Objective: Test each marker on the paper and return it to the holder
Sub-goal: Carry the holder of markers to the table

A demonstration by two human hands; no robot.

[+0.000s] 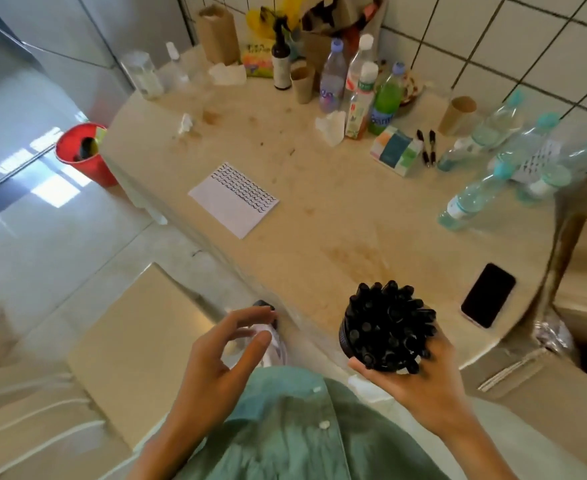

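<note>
holding the holder (385, 327) near the table's (319, 237) front edge, the right hand (423, 379) cups it from below, fingers curled round its round black body. the holder is packed with black markers (394, 306), caps up and fanned outward; whether it rests on the table or is lifted just clear of it cannot be told.

the left hand (226, 351) hangs off the table's front edge, over the floor, holding nothing; its fingers are loosely bent, thumb and forefinger apart. beneath it shows a shoe (271, 337), and a green shirt (302, 427) fills the bottom of the view.

the paper (233, 199) lies flat near the table's left edge, well apart from the holder. rows of black wavy lines cover its far half; the near half is blank.

a dark phone (488, 294) lies face up near the front right edge, just beside the holder. two black pens (427, 147) lie side by side toward the right back, beside a small box (394, 150). clear water bottles (493, 181) with teal caps crowd the right edge. more bottles (358, 88), one of them green, stand along the back edge with paper cups (302, 83), a brown paper bag (216, 36) and crumpled tissues (332, 126). a tiled wall (510, 46) rises behind them.

off the table's left edge a red bin (88, 154) stands on the floor. a pale stool (139, 351) sits below the front edge, to the left of the left hand.
</note>
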